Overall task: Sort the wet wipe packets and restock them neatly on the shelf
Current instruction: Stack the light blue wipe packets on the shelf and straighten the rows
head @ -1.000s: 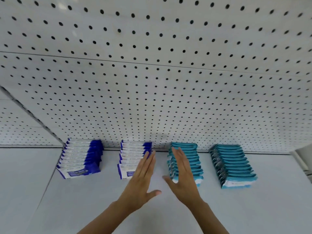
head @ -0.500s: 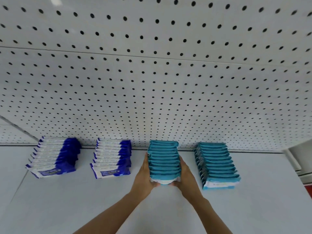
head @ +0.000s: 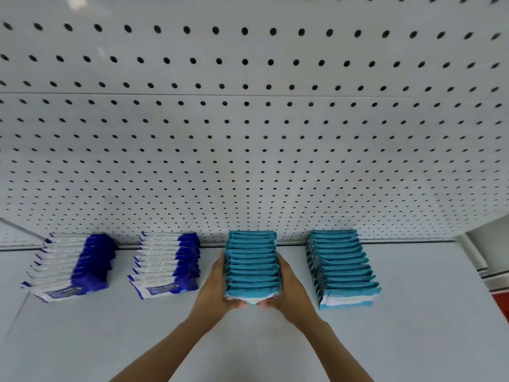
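White shelf (head: 413,340) beneath pegboard (head: 253,161). Left hand (head: 213,292) and right hand (head: 292,290) closed flat against sides of held teal packet row (head: 250,264); second teal row (head: 343,268) right; two blue rows (head: 168,264) left.

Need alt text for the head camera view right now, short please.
Both hands, left hand and right hand, squeeze a row of teal packets on a white shelf. A second teal row stands right of it, two blue rows left, all against a pegboard.
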`<state>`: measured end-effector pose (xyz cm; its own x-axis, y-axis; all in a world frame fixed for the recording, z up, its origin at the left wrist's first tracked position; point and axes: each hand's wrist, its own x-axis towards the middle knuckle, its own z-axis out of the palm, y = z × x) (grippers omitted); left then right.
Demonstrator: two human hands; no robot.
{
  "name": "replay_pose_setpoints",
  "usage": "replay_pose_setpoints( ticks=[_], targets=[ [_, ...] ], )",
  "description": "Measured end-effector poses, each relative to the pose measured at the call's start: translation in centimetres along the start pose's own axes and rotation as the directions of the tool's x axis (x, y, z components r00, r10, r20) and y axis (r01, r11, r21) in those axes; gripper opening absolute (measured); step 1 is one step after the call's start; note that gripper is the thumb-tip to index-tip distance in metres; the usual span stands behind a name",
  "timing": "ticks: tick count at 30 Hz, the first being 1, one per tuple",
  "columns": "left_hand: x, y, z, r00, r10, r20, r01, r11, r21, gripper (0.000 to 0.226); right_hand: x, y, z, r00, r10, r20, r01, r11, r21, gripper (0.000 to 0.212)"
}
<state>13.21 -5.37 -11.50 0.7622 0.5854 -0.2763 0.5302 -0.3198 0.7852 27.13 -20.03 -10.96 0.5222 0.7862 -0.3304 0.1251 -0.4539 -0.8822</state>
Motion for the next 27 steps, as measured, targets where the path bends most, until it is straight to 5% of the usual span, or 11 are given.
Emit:
replay_pose_setpoints(
  ticks=[7, 11, 15, 18, 22, 27],
  targets=[
    [-3.6, 3.2, -0.1, 0.951, 0.259, -0.169, -0.174, 0.9, 0.4, 0.122, -3.3, -3.2, -3.4, 0.987, -0.156, -0.04, 0.142, 0.962, -0.232, 0.117],
    [-6.4, 9.3, 3.6, 0.926, 0.375, -0.038, -0.364, 0.916, 0.171, 0.113, -5.8, -2.0, -10.7, 0.933, -0.268, -0.242, 0.156, 0.903, -0.4, 0.117],
    [-4.8, 12.5, 9.9, 0.955, 0.293, 0.052, -0.292, 0.956, -0.03, 0.119, -7.5, 3.4, -17.4, 0.915, -0.175, -0.364, 0.037, 0.934, -0.355, 0.117],
    [-2.2, 12.8, 13.5, 0.969, 0.234, 0.084, -0.231, 0.972, -0.043, 0.124, -8.0, 7.2, -19.3, 0.968, -0.002, -0.251, -0.076, 0.951, -0.301, 0.124],
    [0.8, 12.1, 15.6, 0.985, 0.146, 0.089, -0.148, 0.989, 0.007, 0.124, -7.0, 8.9, -19.2, 0.997, 0.042, -0.066, -0.054, 0.981, -0.187, 0.109],
    [2.7, 11.8, 16.4, 0.984, 0.127, 0.127, -0.128, 0.992, -0.002, 0.126, -5.7, 9.1, -18.5, 0.99, 0.005, -0.144, -0.023, 0.992, -0.124, 0.081]
  ],
)
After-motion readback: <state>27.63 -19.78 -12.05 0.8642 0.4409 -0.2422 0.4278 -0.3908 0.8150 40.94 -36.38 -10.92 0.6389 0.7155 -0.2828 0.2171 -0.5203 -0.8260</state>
